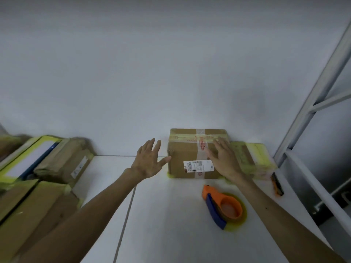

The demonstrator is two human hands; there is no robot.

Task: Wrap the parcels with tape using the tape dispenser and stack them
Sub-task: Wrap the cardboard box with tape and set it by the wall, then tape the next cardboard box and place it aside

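The person's left hand (pixel 150 161) is open with fingers spread, holding nothing, its thumb tip right at the left edge of a taped cardboard parcel (pixel 185 149). The right hand (pixel 225 160), also spread and empty, covers the parcel's right front; contact cannot be told. The parcel stands between the hands on the white tabletop (pixel 167 215). The orange and blue tape dispenser (pixel 223 205) lies nearer, under the right forearm, and more parcels (pixel 57 162) sit far left

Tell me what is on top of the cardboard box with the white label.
Tape strips cross the cardboard box, one with red print; a white label sits on its near face. The right hand covers its right part, so whatever lies there is hidden.
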